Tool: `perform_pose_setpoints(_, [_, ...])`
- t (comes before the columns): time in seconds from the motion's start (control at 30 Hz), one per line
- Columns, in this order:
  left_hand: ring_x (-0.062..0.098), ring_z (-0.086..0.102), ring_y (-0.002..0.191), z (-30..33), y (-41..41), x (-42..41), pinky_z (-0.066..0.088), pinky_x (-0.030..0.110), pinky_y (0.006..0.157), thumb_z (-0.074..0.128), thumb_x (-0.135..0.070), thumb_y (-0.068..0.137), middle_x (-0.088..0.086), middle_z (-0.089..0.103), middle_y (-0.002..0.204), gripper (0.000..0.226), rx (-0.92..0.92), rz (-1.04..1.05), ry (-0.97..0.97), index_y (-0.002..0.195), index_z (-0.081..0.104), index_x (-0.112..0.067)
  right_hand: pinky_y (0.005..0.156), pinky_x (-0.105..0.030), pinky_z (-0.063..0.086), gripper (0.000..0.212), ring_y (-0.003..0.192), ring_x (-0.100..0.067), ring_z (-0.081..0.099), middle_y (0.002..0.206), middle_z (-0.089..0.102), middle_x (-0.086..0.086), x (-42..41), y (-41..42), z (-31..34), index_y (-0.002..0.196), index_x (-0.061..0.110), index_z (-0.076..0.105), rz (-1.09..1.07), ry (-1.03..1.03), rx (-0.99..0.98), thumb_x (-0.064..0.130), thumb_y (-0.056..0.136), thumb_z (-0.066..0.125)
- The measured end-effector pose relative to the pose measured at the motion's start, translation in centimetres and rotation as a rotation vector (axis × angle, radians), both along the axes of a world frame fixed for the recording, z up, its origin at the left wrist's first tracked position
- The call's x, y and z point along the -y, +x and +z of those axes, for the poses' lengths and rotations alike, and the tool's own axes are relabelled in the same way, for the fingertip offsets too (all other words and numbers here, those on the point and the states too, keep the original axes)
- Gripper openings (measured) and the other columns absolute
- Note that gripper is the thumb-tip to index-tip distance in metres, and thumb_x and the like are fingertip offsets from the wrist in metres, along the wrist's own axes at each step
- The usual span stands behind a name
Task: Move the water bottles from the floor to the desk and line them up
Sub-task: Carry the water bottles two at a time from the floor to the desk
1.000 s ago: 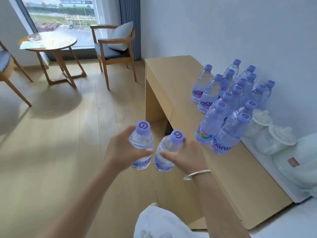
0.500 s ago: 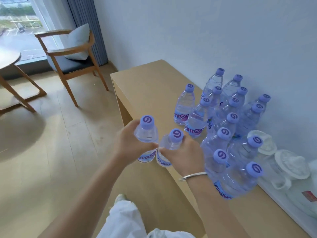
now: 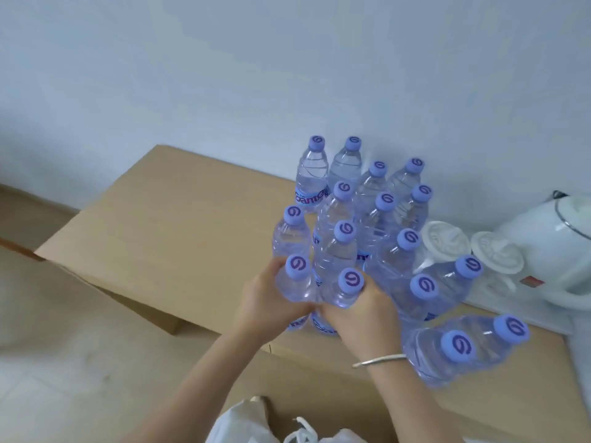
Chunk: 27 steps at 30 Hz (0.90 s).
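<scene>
Over the table's (image 3: 166, 225) near edge, I have carried two bottles in from above the floor: my left hand (image 3: 268, 302) has its fingers wrapped round one bottle (image 3: 295, 282), my right hand (image 3: 361, 314) round the other (image 3: 347, 289). Both now meet the standing cluster (image 3: 367, 212), so placing is next, I judge. Bare wood lies open leftward; the kettle (image 3: 550, 251) crowds the right.

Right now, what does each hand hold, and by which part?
Left hand grips the left bottle, right hand the right bottle; each around the body, below the cap.
</scene>
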<state>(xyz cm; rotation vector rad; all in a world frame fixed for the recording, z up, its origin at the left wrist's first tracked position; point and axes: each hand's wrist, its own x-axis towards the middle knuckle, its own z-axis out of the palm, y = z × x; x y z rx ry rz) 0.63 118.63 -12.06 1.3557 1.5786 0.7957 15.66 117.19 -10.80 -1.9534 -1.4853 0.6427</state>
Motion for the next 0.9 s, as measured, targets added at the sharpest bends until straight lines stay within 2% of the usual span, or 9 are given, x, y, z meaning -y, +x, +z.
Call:
perform_pose_setpoints(0.1, [-0.009, 0.059, 0.079, -0.9, -0.1, -0.5, 0.044, 0.006, 0.061, 0.08, -0.016, 0.06, -0.023, 0.064, 0.087, 0.053, 0.034, -0.11, 0.003, 0.101, 0.055, -0.039, 0.062, -0.027, 0.038, 0.033, 0.076, -0.021, 0.058, 0.069, 0.058, 0.009, -0.1, -0.2, -0.4, 0.078, 0.026, 0.049, -0.136, -0.028, -0.044, 0.031, 0.065, 0.079])
perform_pose_setpoints(0.2, [-0.013, 0.058, 0.079, -1.3, -0.4, -0.9, 0.045, 0.008, 0.062, 0.078, -0.019, 0.063, -0.029, 0.062, 0.088, 0.052, 0.056, -0.14, -0.004, 0.101, 0.052, -0.045, 0.064, -0.026, 0.04, 0.031, 0.08, -0.017, 0.06, 0.08, 0.063, 0.007, 0.1, -0.9, -0.7, 0.087, 0.024, 0.053, -0.178, -0.021, -0.074, 0.03, 0.067, 0.077])
perform_pose_setpoints(0.3, [-0.01, 0.058, 0.084, -1.5, -0.8, -1.3, 0.048, 0.019, 0.071, 0.078, -0.023, 0.064, -0.023, 0.062, 0.098, 0.055, 0.076, -0.174, 0.007, 0.105, 0.05, -0.046, 0.068, -0.026, 0.04, 0.039, 0.09, -0.017, 0.058, 0.092, 0.06, 0.007, 0.2, -1.8, -0.7, 0.101, 0.021, 0.053, -0.197, 0.003, -0.077, 0.029, 0.071, 0.076])
perform_pose_setpoints(0.43, [-0.008, 0.054, 0.099, -2.0, -1.6, -1.5, 0.043, 0.009, 0.068, 0.082, -0.025, 0.063, -0.023, 0.052, 0.113, 0.066, 0.103, -0.236, 0.015, 0.106, 0.041, -0.053, 0.075, -0.016, 0.033, 0.057, 0.108, -0.016, 0.053, 0.108, 0.058, 0.005, 0.9, -2.5, -1.0, 0.12, 0.018, 0.05, -0.232, 0.038, -0.059, 0.031, 0.071, 0.078])
perform_pose_setpoints(0.57, [-0.001, 0.05, 0.112, -3.3, -2.3, -0.8, 0.041, 0.015, 0.084, 0.082, -0.036, 0.056, -0.023, 0.047, 0.119, 0.073, 0.108, -0.244, 0.038, 0.114, 0.041, -0.049, 0.092, -0.025, 0.034, 0.069, 0.127, -0.018, 0.04, 0.135, 0.046, -0.002, 2.4, -2.8, -1.1, 0.136, 0.012, 0.036, -0.225, -0.103, -0.022, 0.03, 0.079, 0.071])
perform_pose_setpoints(0.63, [0.003, 0.046, 0.119, -4.0, -2.2, 0.1, 0.04, 0.023, 0.095, 0.085, -0.035, 0.061, -0.021, 0.043, 0.125, 0.083, 0.092, -0.23, 0.057, 0.13, 0.038, -0.038, 0.088, -0.025, 0.037, 0.06, 0.122, -0.016, 0.043, 0.129, 0.048, 0.002, 3.4, -2.8, -1.2, 0.132, 0.015, 0.04, -0.224, -0.119, -0.051, 0.028, 0.08, 0.068])
perform_pose_setpoints(0.7, [0.004, 0.038, 0.126, -4.3, -1.8, 1.4, 0.036, 0.025, 0.1, 0.081, -0.037, 0.067, -0.029, 0.037, 0.127, 0.083, 0.13, -0.164, 0.092, 0.133, 0.032, -0.044, 0.082, -0.022, 0.034, 0.05, 0.113, -0.01, 0.048, 0.117, 0.051, 0.01, 4.6, -3.0, -1.1, 0.128, 0.019, 0.044, -0.225, -0.124, -0.085, 0.026, 0.083, 0.065])
perform_pose_setpoints(0.77, [0.0, 0.028, 0.131, -3.8, -1.0, 3.2, 0.029, 0.018, 0.099, 0.077, -0.038, 0.069, -0.035, 0.03, 0.128, 0.08, 0.189, -0.099, 0.124, 0.129, 0.026, -0.051, 0.085, -0.023, 0.037, 0.046, 0.111, -0.01, 0.05, 0.117, 0.055, 0.007, 6.0, -2.9, -0.9, 0.129, 0.018, 0.048, -0.23, -0.113, -0.063, 0.026, 0.086, 0.063])
perform_pose_setpoints(0.9, [-0.018, 0.018, 0.126, -3.1, 1.0, 7.0, 0.02, -0.001, 0.097, 0.064, -0.026, 0.071, -0.011, 0.022, 0.139, 0.087, 0.232, -0.094, 0.194, 0.146, 0.02, -0.02, 0.093, -0.03, 0.042, 0.037, 0.113, -0.017, 0.055, 0.122, 0.061, 0.0, 9.8, -1.7, -0.7, 0.125, 0.012, 0.056, -0.287, -0.058, -0.019, 0.02, 0.089, 0.059])
